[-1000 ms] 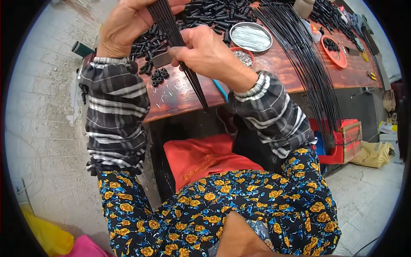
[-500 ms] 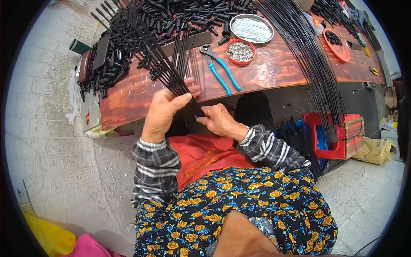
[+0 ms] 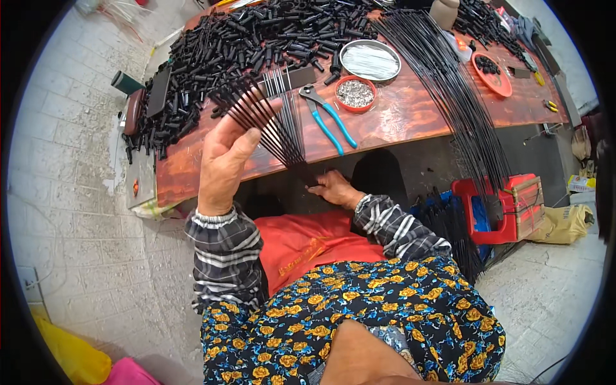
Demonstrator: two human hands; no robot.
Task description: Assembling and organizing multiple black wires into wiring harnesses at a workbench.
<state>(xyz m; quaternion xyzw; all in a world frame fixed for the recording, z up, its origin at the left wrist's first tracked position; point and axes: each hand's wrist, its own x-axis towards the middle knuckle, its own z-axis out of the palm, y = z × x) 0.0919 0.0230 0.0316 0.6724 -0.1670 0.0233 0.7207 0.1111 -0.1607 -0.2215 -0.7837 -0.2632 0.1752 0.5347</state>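
A bundle of thin black rods (image 3: pixel 282 149), resembling umbrella ribs, slants up and left from my right hand (image 3: pixel 339 188), fanned apart toward its upper end. My right hand is closed around the gathered lower end. Behind the spread rods are the stretched fingers of my left hand (image 3: pixel 221 163); its thumb stands apart at their near side. The rods cross in front of these fingers, and their upper tips are blurred. Beyond them, more thin rods (image 3: pixel 277 83) lie on the wooden table (image 3: pixel 410 119). Blue-handled pliers (image 3: pixel 330 122) rest to the right.
Black tubular parts (image 3: pixel 256 38) are heaped at the back. A round tray of white strips (image 3: pixel 370 52) stands behind a red dish of small metal pieces (image 3: pixel 355 102). Long black rods (image 3: pixel 443 83) overhang the table edge toward a red stool (image 3: pixel 462 192). An orange dish (image 3: pixel 507 86) lies farther right.
The rods have dropped lower and fanned wider. My left hand's thumb has lifted off them and its fingers have straightened. My right hand has shifted slightly right and down, still gripping the lower end.
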